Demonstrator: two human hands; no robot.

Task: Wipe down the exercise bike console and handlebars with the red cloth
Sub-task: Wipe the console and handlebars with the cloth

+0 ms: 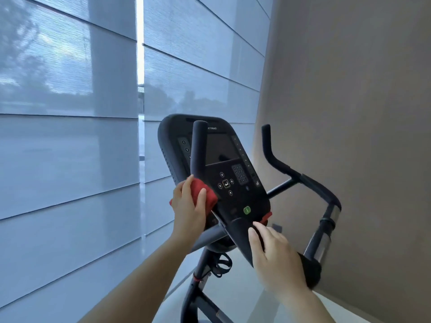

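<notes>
Red cloth (211,199), one, gripped by left hand (186,207) on black upright handlebar (198,148). Right hand (277,255) grasps black oval console (235,202) at bottom edge; beige wall (349,113) near.

Console (229,173) between handlebars (198,145) — window (70,113) left, wall (361,113) right.
</notes>
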